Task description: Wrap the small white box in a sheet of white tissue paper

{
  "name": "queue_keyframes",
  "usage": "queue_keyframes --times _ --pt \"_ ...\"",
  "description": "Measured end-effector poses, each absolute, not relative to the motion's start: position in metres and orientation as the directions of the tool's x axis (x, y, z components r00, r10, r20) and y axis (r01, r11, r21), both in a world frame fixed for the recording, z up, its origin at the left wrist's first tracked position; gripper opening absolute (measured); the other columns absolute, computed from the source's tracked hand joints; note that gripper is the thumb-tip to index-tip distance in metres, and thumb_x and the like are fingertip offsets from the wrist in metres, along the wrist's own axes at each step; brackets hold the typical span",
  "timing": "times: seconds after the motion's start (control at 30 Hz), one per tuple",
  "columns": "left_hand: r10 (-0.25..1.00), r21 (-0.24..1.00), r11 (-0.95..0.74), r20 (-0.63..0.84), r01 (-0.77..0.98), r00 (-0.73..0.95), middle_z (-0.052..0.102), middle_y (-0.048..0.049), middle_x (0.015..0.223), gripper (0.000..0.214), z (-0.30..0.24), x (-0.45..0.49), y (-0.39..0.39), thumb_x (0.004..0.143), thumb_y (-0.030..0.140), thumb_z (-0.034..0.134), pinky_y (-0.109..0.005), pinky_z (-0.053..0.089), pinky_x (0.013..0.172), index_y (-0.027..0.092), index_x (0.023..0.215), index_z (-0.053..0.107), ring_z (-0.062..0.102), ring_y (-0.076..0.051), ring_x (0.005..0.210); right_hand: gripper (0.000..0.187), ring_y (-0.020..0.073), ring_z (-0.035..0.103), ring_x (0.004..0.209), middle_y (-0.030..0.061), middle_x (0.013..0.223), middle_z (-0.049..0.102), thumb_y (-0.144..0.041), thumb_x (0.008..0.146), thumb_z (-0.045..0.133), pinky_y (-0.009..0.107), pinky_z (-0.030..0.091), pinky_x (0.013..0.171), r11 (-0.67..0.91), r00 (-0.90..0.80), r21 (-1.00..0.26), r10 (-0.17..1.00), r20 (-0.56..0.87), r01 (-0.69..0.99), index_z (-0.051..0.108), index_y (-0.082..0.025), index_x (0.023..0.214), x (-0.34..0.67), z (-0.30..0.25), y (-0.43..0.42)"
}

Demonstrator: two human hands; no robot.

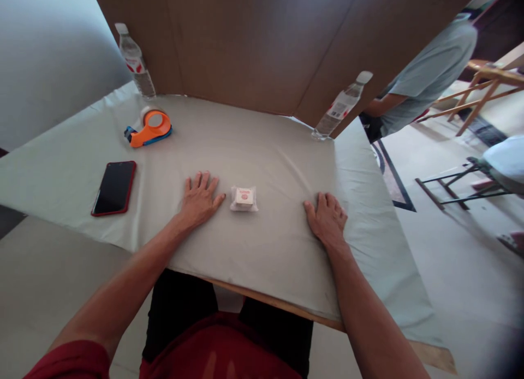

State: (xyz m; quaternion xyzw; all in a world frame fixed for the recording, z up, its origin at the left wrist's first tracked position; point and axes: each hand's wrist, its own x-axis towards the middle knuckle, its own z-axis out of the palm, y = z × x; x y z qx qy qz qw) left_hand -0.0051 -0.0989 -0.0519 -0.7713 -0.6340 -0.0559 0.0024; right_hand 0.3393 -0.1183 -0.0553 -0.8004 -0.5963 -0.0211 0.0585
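Note:
My left hand (199, 199) lies flat on the pale cloth that covers the table (266, 150), fingers stretched out and holding nothing. Just to its right sits a small white packet in clear wrap with a red mark (244, 198), a short gap from my thumb. My right hand (326, 218) also rests flat on the cloth, fingers spread, farther to the right of the packet and empty.
A red-cased phone (114, 187) lies face up at the left. An orange tape dispenser (149, 127) sits behind it. Two water bottles (135, 60) (340, 104) stand against a brown cardboard screen (262, 41). Another person sits at the right rear, by wooden furniture.

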Motion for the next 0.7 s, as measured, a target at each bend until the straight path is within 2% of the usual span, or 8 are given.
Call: queue_keyframes --times 0.17,0.7 --pt "0.981 0.084 -0.179 0.087 0.98 0.172 0.035 -0.0164 0.162 0.062 -0.0525 -0.0118 -0.1069 0.101 0.053 0.031 -0.065 0.021 0.118 0.02 0.152 0.043 0.029 -0.037 0.15 0.055 0.0349 0.04 0.142 0.0216 0.154 0.043 -0.045 0.1 0.034 0.056 0.03 0.114 -0.271 0.279 -0.078 0.953 0.119 0.959 0.047 -0.011 0.142 0.3449 -0.0591 -0.1188" --pt "0.984 0.191 -0.165 0.094 0.968 0.15 0.038 -0.0171 0.16 0.059 -0.0512 -0.0122 -0.1025 0.097 0.051 0.041 -0.065 0.019 0.119 0.02 0.147 0.048 0.029 -0.038 0.149 0.058 0.0349 0.042 0.138 0.0215 0.151 0.046 -0.047 0.098 0.034 0.054 0.032 0.111 -0.263 0.275 -0.099 0.952 0.136 0.96 0.049 -0.011 0.141 0.3451 -0.0612 -0.1161"
